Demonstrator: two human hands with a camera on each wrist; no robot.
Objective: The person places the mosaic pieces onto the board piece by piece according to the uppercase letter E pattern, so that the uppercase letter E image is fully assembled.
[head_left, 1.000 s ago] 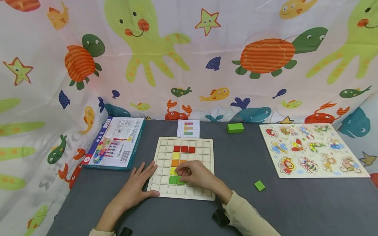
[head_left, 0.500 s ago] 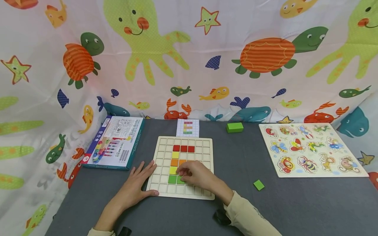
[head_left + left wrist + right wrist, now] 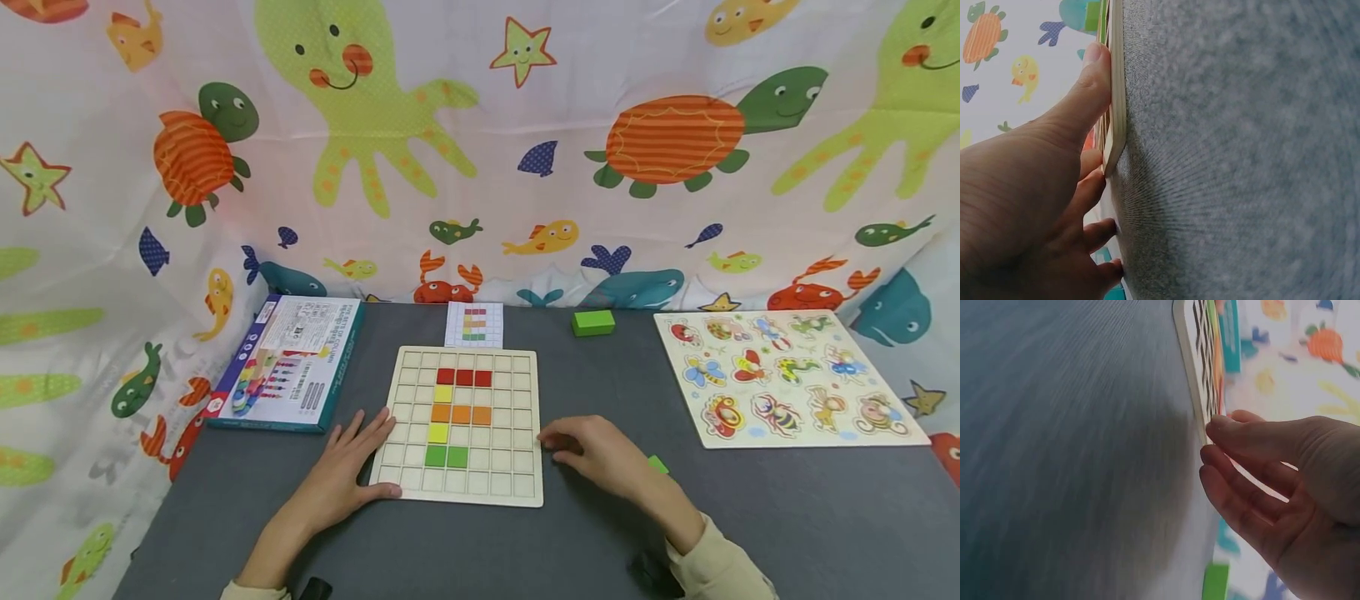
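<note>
A wooden grid board (image 3: 517, 485) lies flat on the dark grey table. On its squares sit red tiles (image 3: 464, 378), an orange row (image 3: 461, 414), two yellow tiles (image 3: 438, 433) and two green tiles (image 3: 446, 457). My left hand (image 3: 341, 477) rests at the board's left side, fingers spread and thumb on the front left corner; the left wrist view shows the thumb (image 3: 1088, 84) on the board's edge. Just off the right edge is my right hand (image 3: 600, 450), loosely bent, with nothing seen in it. A loose green tile (image 3: 657, 464) is mostly hidden behind that forearm.
Behind the board lies a small pattern card (image 3: 491, 333). A green block (image 3: 593, 323) stands at the back, right of the card. To the left is a printed box (image 3: 288, 367); to the right, an insect picture board (image 3: 806, 315). A patterned curtain (image 3: 480, 150) hangs behind.
My right hand has moved right from over the grid to beside the board, uncovering the third orange tile. The left hand stays in place.
</note>
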